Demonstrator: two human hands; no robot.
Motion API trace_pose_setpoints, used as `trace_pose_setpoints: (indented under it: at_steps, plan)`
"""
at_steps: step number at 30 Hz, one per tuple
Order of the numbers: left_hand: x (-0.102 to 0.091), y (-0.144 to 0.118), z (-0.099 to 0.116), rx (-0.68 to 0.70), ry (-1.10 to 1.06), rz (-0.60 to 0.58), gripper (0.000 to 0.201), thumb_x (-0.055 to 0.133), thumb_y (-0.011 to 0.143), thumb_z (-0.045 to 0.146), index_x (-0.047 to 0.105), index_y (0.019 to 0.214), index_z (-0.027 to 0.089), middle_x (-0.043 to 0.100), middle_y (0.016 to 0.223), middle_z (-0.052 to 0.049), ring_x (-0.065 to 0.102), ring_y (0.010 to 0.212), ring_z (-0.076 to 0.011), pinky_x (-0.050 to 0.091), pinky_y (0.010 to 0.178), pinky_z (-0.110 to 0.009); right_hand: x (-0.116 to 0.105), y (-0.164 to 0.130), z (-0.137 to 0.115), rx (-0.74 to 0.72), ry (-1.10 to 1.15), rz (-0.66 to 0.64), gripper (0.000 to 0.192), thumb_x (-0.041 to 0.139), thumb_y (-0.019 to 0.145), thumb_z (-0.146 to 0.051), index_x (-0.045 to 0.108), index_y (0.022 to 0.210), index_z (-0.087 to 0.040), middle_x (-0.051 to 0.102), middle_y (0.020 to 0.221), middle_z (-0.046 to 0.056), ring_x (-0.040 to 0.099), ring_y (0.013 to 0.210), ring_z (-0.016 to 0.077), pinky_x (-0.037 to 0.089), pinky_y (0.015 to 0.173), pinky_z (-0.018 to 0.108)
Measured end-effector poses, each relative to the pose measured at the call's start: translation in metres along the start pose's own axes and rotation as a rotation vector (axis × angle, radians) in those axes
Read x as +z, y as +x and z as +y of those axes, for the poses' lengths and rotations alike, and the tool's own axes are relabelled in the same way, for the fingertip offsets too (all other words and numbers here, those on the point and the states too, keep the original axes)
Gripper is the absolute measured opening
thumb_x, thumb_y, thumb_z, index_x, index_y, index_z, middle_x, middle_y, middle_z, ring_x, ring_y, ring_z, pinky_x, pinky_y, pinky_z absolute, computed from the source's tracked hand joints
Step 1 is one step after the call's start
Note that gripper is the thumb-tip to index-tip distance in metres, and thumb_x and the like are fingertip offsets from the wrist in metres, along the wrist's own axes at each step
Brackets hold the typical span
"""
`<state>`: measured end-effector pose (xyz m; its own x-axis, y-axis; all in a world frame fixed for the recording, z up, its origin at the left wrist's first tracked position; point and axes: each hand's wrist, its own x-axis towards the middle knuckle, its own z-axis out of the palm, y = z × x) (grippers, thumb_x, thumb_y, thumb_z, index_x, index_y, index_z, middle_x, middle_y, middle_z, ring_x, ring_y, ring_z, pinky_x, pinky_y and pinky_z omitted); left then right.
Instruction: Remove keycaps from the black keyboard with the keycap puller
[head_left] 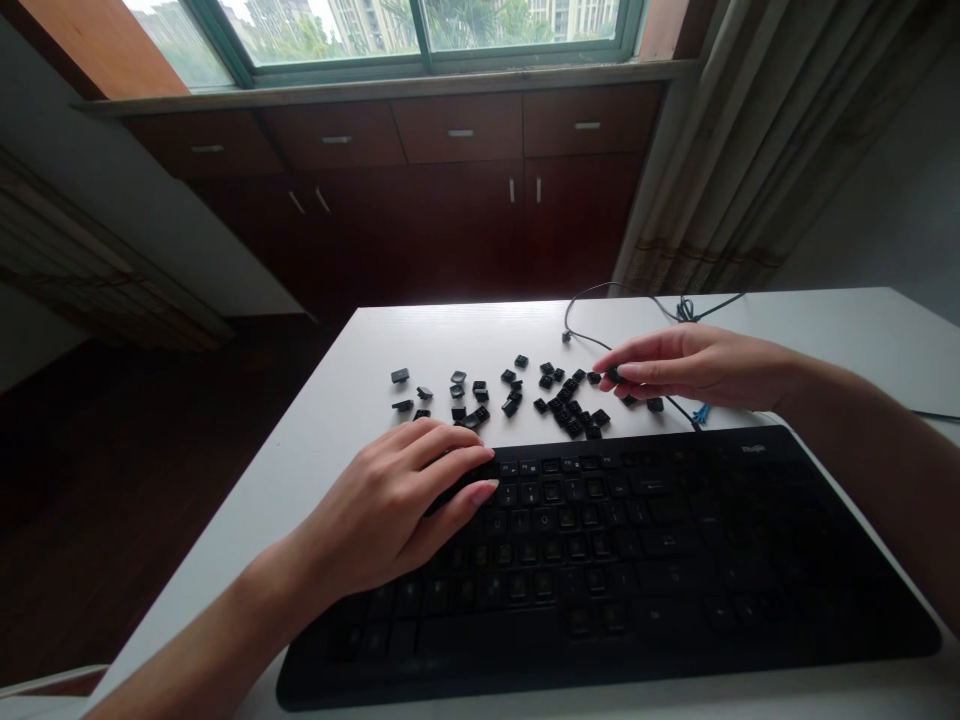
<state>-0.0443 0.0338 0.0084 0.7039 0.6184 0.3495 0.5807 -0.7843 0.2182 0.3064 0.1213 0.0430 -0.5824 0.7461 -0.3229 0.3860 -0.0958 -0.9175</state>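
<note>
A black keyboard (675,580) lies on the table with several of its keycaps off, leaving bare key sockets. Over its upper left part rests my left hand (405,490), fingers stretched out and touching the keys near the back edge. My right hand (675,365) is above the table behind the keyboard, thumb and fingers pinched on a small black keycap (615,374), partly hidden by the fingertips. Loose black keycaps (568,410) lie scattered between the hands, some on their sides or upside down. A few more keycaps (655,405) sit below my right hand.
The white table (300,480) carries everything. From the keyboard's back edge a black cable (585,335) loops to a tied bundle (685,309). A small blue item (701,413) lies by the cable. Beyond the table stand red-brown cabinets (427,220) beneath a window.
</note>
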Motion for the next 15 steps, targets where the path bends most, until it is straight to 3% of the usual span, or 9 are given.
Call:
trace_pose_setpoints:
  at_steps: [7, 15]
  plan:
    - [0.0004, -0.0006, -0.0001, -0.002, -0.004, -0.009, 0.022, 0.062, 0.098, 0.022, 0.067, 0.118, 0.017, 0.071, 0.115, -0.009, 0.066, 0.102, -0.023, 0.056, 0.087, -0.038, 0.0007, 0.0011, -0.0019, -0.003, -0.007, 0.059, 0.034, 0.075, 0.085, -0.038, 0.076, 0.118, -0.03, 0.077, 0.119, 0.005, 0.072, 0.108, 0.0227, 0.058, 0.095, 0.039]
    - [-0.0001, -0.0001, 0.0005, -0.011, -0.012, -0.007, 0.022, 0.061, 0.098, 0.023, 0.067, 0.118, 0.018, 0.071, 0.115, -0.009, 0.066, 0.102, -0.0228, 0.056, 0.087, -0.038, 0.0076, -0.0013, -0.0074, -0.008, 0.029, 0.055, 0.024, 0.078, 0.081, -0.034, 0.078, 0.104, -0.028, 0.079, 0.114, 0.004, 0.075, 0.103, 0.0238, 0.062, 0.091, 0.039]
